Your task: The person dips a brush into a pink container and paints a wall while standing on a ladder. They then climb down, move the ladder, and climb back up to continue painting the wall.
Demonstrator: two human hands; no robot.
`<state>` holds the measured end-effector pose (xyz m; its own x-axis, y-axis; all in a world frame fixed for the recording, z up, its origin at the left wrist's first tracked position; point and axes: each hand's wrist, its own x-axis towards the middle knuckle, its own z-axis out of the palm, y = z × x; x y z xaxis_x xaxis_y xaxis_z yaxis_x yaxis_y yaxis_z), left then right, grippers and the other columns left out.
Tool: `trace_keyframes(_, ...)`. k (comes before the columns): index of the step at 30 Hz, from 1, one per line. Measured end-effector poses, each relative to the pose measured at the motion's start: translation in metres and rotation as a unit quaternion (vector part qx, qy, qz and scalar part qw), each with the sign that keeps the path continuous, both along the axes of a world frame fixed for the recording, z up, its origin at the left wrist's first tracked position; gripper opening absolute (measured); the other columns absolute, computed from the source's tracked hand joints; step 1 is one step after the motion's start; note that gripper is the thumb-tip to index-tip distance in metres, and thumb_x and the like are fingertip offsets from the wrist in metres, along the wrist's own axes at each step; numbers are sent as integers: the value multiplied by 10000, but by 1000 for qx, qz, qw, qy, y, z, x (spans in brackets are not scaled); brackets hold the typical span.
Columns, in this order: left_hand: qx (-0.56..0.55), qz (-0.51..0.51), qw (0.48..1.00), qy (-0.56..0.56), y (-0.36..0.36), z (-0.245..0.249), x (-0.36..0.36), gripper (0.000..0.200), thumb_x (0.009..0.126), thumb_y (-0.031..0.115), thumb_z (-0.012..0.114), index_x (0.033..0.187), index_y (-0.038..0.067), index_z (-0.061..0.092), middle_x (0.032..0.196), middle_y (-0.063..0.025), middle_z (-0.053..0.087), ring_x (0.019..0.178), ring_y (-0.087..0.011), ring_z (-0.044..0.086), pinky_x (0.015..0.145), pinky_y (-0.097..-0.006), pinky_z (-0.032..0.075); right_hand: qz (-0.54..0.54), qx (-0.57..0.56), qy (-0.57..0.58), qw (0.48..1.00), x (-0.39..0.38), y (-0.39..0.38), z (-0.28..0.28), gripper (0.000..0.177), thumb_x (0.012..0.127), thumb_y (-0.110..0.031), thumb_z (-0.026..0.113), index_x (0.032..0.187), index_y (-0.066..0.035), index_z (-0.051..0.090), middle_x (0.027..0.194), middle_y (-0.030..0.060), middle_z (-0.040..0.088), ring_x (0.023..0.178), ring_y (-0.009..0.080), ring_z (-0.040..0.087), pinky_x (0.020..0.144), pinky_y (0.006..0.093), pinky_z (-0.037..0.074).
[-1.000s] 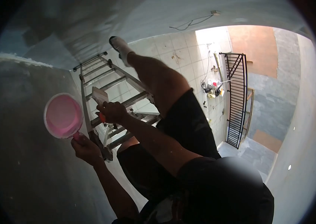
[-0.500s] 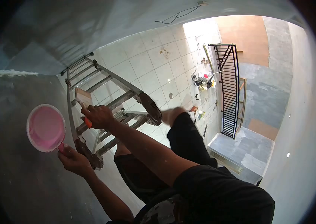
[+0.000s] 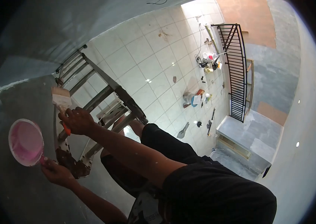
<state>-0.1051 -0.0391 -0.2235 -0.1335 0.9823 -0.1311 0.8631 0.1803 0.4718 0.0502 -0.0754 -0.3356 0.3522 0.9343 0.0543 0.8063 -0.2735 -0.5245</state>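
Note:
My left hand [image 3: 58, 173] is closed round the short handle of a pink dipper [image 3: 26, 142]. The dipper has a pale rim, and pale pink shows inside it. My right hand [image 3: 77, 120] grips a wide flat paintbrush [image 3: 61, 98] with an orange handle end. Its broad head points up and away, above the dipper and apart from it. Just beyond and beneath my hands stands a metal stepladder [image 3: 96, 98] with worn, stained ends. My legs are beside its near end.
Dark grey wall [image 3: 1, 100] lies to the left. Far below, the white tiled floor [image 3: 143, 56] carries scattered tools, a bucket [image 3: 188, 98] and cables. A black metal railing [image 3: 236, 71] and a grey ledge [image 3: 245, 136] are on the right.
The view has shifted, and both hands appear farther left and lower. The paintbrush has turned more upright in my right hand. My bent knee has moved left. Both grips stay closed.

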Motion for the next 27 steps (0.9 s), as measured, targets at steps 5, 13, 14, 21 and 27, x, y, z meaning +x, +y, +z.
trace_keyframes(5, 78, -15, 997, 13, -5, 3, 8, 422, 926, 342, 511, 1055, -55, 565, 872, -166, 590, 753, -261, 568, 678, -359, 449, -8, 16, -7, 1000, -5, -3, -4, 316, 827, -330, 585, 1062, -125, 539, 825, 73, 582, 618, 218, 607, 559, 332, 481)
trace_keyframes(13, 88, -16, 996, -9, -8, -4, -2, 303, 901, 239, 543, 1030, -33, 582, 837, -151, 610, 733, -235, 584, 670, -343, 455, 93, -41, -58, 993, 1, -4, -14, 354, 837, -260, 569, 1166, -136, 527, 883, 87, 611, 626, 257, 623, 553, 363, 497)
trace_keyframes(14, 92, -3, 996, -16, -7, -3, 3, 283, 897, 233, 548, 1004, -26, 585, 810, -144, 607, 718, -227, 582, 663, -339, 453, 101, -21, -54, 993, 6, -3, -14, 353, 841, -256, 565, 1173, -143, 526, 886, 89, 616, 627, 256, 626, 552, 363, 494)
trace_keyframes(21, 120, 24, 992, -42, -6, 4, 14, 304, 886, 279, 577, 866, -24, 572, 658, -105, 533, 606, -170, 481, 593, -321, 407, 118, 28, -25, 992, 8, 4, -9, 254, 834, -264, 591, 1059, -158, 540, 828, 87, 630, 577, 277, 613, 547, 378, 491)
trace_keyframes(27, 235, -51, 970, -17, 5, -7, 12, 226, 807, 232, 630, 794, 17, 559, 629, -153, 579, 560, -332, 584, 537, -379, 458, 111, 10, -39, 993, 11, 9, -11, 272, 845, -305, 571, 1074, -159, 548, 831, 100, 663, 625, 310, 642, 572, 408, 525)
